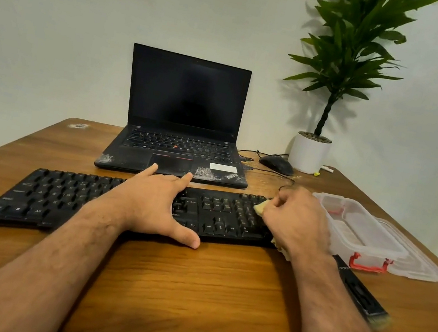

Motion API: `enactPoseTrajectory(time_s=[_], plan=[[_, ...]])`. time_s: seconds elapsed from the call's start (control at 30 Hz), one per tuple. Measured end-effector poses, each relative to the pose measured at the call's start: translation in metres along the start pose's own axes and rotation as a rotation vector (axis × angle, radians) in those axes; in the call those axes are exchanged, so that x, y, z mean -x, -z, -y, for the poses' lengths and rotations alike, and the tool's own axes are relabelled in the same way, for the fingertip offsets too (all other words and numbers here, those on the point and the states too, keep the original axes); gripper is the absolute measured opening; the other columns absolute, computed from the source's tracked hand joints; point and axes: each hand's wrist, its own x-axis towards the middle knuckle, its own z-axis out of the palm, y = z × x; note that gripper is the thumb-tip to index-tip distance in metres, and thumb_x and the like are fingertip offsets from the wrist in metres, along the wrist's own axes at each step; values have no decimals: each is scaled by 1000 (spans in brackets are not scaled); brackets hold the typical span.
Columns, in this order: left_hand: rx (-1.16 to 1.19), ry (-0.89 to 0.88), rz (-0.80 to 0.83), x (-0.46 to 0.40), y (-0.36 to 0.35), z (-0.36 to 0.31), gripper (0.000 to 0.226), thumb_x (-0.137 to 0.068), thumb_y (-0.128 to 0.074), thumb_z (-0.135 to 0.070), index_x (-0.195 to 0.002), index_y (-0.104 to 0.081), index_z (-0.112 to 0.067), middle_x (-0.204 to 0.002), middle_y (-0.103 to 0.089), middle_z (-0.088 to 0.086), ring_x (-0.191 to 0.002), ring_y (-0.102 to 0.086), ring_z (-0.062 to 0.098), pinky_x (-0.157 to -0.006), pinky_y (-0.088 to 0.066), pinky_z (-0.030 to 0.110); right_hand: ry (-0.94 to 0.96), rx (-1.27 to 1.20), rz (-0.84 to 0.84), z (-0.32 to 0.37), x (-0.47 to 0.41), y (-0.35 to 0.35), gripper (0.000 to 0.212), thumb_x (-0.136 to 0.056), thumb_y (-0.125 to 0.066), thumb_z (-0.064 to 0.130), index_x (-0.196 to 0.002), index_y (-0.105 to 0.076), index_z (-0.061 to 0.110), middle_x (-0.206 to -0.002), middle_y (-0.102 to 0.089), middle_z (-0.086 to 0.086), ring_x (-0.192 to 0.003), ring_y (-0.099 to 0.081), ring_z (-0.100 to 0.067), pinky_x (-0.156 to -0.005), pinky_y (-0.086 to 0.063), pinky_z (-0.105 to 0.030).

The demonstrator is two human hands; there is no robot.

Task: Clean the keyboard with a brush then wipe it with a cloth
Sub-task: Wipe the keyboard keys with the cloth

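My two bare forearms come in from the bottom edge over the wooden table (191, 291), and they are the closest things to me. Just to the right of my right forearm the brush (361, 294) lies flat on the wood, its black handle pointing away from me and its pale bristles toward me; I am not touching it. Beyond that, my left hand (153, 207) lies flat on the middle of the black keyboard (62, 194), fingers straight and spread, fingertips reaching the far edge and thumb resting at the near edge, holding nothing. My right hand (294, 222) sits on the keyboard's right end, over the number pad, with its fingers curled round a yellowish cloth (260, 208); a bit of cloth shows ahead of my knuckles and another bit below my wrist at the keyboard's near right corner. The keyboard itself lies across the table in front of me, slightly skewed, its left end nearer to me. Just right of it stands a clear plastic box (357, 232) with red clips, its lid (421, 266) lying beside it. Farther back is an open black laptop (182, 119) with a dark screen, then a black mouse (276, 164) with its cable, and a potted plant (341, 70) in a white pot near the wall.
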Motion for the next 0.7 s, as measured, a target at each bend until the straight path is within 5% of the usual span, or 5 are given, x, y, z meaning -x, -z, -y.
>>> enactPoseTrajectory(time_s=[0.07,0.17,0.3,0.5,0.7], plan=[[-3,-1,-3,1,1,-1,147,-44,-45,-103,-159,-1,-24,-162,-28,-6,-148,-25,9,-124,9,43,124,-139,127,5,8,2,14,-88,-65,17,-79,-72,25,-97,-52,15,-102,-49,-7,-89,-43,-24],[-6,5,-6,2,0,-1,148,-43,-44,-104,-159,-1,-23,-162,-28,-6,-148,-25,10,-124,9,44,216,-99,234,14,19,8,24,-88,-64,18,-90,-76,38,-88,-45,18,-89,-46,-4,-68,-41,-16],[0,17,0,1,-1,1,151,-40,-42,-105,-159,-2,-23,-162,-28,-4,-148,-25,11,-124,9,45,56,156,92,8,17,13,28,-91,-62,30,-115,-74,36,-108,-65,7,-90,-58,-9,-77,-57,-31],[2,13,-3,1,0,0,150,-40,-42,-105,-160,-3,-23,-163,-27,-4,-149,-24,11,-124,9,44,281,-24,210,13,31,8,21,-89,-62,23,-94,-79,34,-93,-48,18,-98,-51,-7,-88,-51,-28],[1,16,5,2,0,1,153,-37,-38,-107,-159,-3,-23,-163,-28,-4,-149,-25,11,-124,9,44,185,-66,40,8,27,9,23,-90,-59,18,-95,-77,32,-122,-59,8,-110,-55,-9,-81,-53,-23]])
